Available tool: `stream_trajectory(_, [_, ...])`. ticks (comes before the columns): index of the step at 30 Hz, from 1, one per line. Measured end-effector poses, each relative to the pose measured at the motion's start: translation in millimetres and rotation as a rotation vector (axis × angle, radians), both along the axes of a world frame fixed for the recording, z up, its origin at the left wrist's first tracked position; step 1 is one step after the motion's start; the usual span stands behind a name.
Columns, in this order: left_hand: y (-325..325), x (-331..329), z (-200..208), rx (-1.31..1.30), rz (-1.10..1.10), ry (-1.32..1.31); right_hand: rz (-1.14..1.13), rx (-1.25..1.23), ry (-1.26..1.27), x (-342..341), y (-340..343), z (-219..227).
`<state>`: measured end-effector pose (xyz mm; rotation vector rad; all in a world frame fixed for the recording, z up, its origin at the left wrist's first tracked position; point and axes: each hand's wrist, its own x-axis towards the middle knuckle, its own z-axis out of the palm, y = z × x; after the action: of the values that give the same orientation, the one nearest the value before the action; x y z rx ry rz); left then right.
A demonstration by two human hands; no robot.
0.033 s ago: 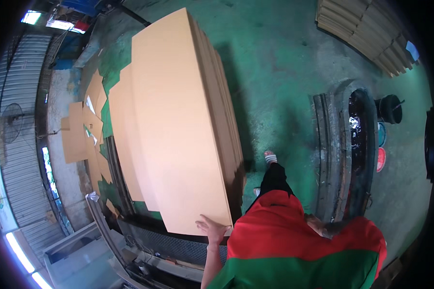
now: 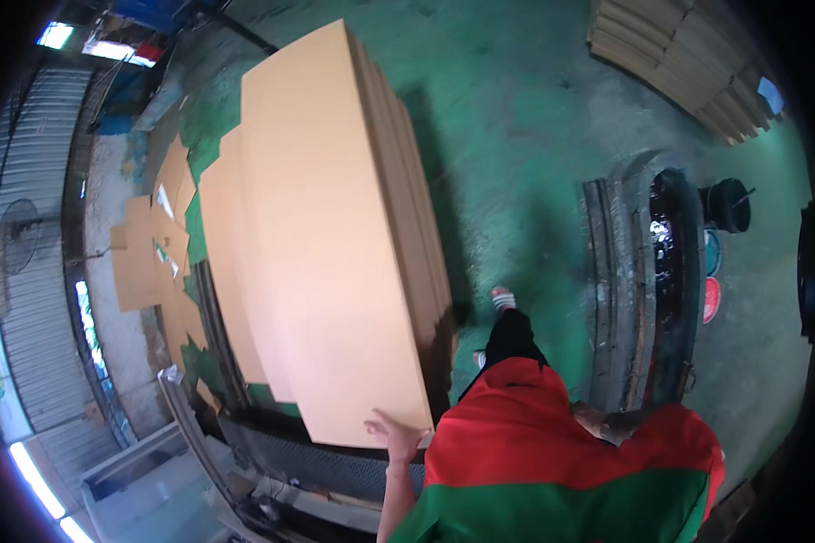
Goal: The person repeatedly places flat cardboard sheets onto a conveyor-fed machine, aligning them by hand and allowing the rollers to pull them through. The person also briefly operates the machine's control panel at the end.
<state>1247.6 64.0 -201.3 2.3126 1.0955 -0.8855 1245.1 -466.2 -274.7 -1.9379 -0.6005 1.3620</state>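
A tall stack of flat brown cardboard sheets (image 2: pixel 321 226) stands in front of me, its layers showing along the right side. The top sheet overhangs the lower ones toward me. My left hand (image 2: pixel 397 436) rests on that sheet's near edge, close to its right corner, with fingers spread apart on the surface. Against my red and green shirt (image 2: pixel 507 425), my right hand (image 2: pixel 596 422) shows only in part at my waist. Its fingers are hidden, so I cannot tell whether it holds anything.
To my right stands a long grey trough (image 2: pixel 656 271) of dark liquid, with a black bucket (image 2: pixel 726 205) beyond it. More cardboard (image 2: pixel 679 63) is stacked at the far right. Cardboard scraps (image 2: pixel 167 253) lie at left. A machine with a dark textured bed (image 2: pixel 326 462) sits below the stack.
The whole view has shifted very slightly. My left hand keeps its place on the sheet's corner.
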Motion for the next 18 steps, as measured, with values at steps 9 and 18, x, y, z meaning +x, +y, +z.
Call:
stream_trajectory(9, [-10.9, 2.6, -31.9, 0.521, -0.16, -0.275, -0.445, -0.144, 0.197, 42.2, -13.7, -78.8])
stream_trajectory(18, [-27.8, 279.4, -94.2, -0.192, -0.4, -0.073, -1.023, -0.376, 0.209, -3.8, 22.9, -107.1])
